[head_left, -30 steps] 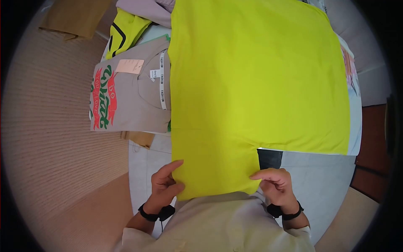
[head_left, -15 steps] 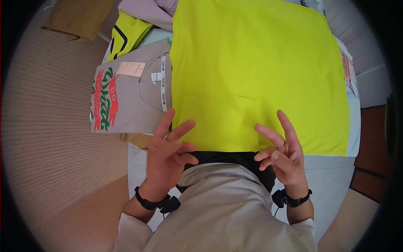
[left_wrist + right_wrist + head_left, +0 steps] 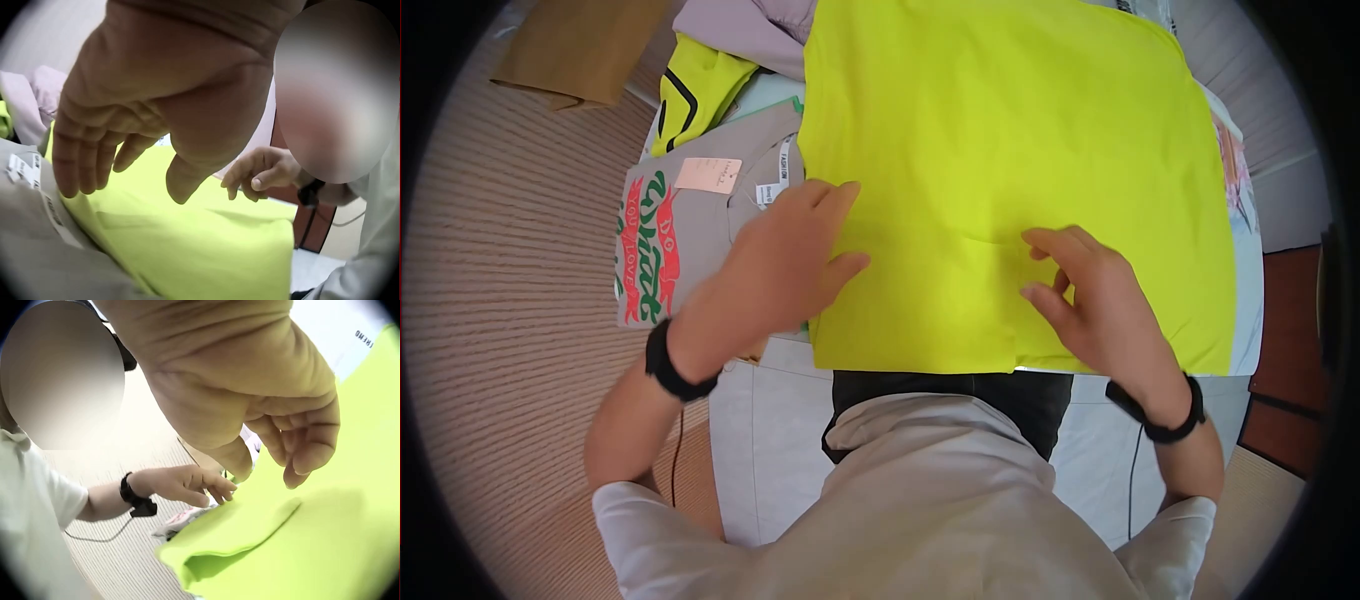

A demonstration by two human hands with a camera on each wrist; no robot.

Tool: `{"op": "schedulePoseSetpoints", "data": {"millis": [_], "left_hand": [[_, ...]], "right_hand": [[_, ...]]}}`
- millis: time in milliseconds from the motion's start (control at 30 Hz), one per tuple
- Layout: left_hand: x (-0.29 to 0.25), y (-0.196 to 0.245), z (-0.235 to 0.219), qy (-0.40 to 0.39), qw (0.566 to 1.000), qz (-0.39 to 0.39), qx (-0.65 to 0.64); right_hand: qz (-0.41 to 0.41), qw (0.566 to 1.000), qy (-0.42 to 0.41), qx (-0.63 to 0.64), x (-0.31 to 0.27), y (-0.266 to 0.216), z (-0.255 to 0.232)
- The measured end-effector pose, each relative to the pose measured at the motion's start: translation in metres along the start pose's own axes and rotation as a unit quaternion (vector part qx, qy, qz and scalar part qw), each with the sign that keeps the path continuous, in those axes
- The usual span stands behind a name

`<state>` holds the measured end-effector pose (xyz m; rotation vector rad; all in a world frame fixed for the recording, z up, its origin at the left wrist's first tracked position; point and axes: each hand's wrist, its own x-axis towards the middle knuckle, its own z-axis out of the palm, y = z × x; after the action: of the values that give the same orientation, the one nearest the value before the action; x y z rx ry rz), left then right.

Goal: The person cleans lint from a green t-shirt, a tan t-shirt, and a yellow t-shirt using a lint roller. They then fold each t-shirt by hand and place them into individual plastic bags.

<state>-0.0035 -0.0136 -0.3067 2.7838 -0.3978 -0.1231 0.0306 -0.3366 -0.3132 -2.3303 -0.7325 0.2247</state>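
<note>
A yellow-green garment (image 3: 1020,120) lies spread over the table, its near edge straight across in front of the person's body. Above its left edge hovers the left hand (image 3: 792,255), fingers loosely bent with the thumb apart. The right hand (image 3: 1095,290) is over the lower right part, its fingers slightly curled with a gap to the thumb. In the left wrist view the left hand (image 3: 169,94) has nothing between fingers and thumb. The right wrist view shows the right hand (image 3: 250,394) holding nothing, above a loose fold of the garment (image 3: 250,531).
Left of the garment lies a grey printed shirt (image 3: 700,225) with a pink tag (image 3: 708,174). Behind it are another yellow-green piece with black lines (image 3: 700,85) and lilac cloth (image 3: 745,35). A brown paper bag (image 3: 580,50) stands at the upper left.
The garment's lower flap, held by both hands near the body, has been folded up and let go. Both hands have since moved forward over the garment, and the forearms are spread wider.
</note>
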Motion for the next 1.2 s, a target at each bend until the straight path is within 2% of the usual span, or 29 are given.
{"op": "schedulePoseSetpoints", "data": {"millis": [67,133,233,367,433,533,633,667,767,833,967,1167,1200], "left_hand": [[0.021,-0.013,-0.001,-0.041,0.999,0.014,0.008],[0.037,-0.025,0.008,-0.058,0.997,0.04,-0.038],[0.044,-0.034,0.021,-0.069,0.994,0.044,-0.077],[0.042,-0.037,0.023,-0.07,0.992,0.043,-0.098],[0.042,-0.032,0.013,-0.081,0.986,0.005,-0.143],[0.044,-0.032,0.001,-0.061,0.979,-0.027,-0.19],[0.054,-0.039,-0.003,-0.058,0.972,-0.07,-0.215],[0.059,-0.042,-0.004,-0.062,0.969,-0.088,-0.222],[0.069,-0.05,0.003,-0.066,0.987,-0.047,-0.139],[0.071,-0.049,0.005,-0.091,0.984,-0.059,-0.142],[0.068,-0.048,0.002,-0.114,0.983,-0.071,-0.126],[0.049,-0.048,0.018,-0.038,0.996,-0.059,-0.05],[0.045,-0.046,0.018,-0.039,0.995,-0.077,-0.048]], "right_hand": [[0.028,0.999,-0.024,-0.027,0.019,0.006,0.005],[0.051,0.997,-0.052,-0.036,0.033,0.013,0.013],[0.025,0.996,-0.051,-0.064,0.032,0.014,0.025],[0.003,0.999,-0.04,-0.026,0.033,0.02,0.028],[0.0,1.0,-0.021,-0.002,0.034,0.017,0.025],[0.063,0.994,-0.057,0.067,0.041,0.005,0.01],[0.03,0.995,0.0,0.093,0.054,0.008,0.011],[0.037,0.995,-0.005,0.089,0.059,0.012,0.013],[0.048,0.997,-0.022,0.059,0.068,0.024,0.023],[0.051,0.998,-0.038,0.02,0.068,0.026,0.026],[0.077,0.996,-0.039,0.028,0.07,0.026,0.025],[0.055,0.998,-0.007,-0.004,0.069,0.027,0.033],[0.053,0.999,0.0,-0.01,0.066,0.027,0.033]]}}
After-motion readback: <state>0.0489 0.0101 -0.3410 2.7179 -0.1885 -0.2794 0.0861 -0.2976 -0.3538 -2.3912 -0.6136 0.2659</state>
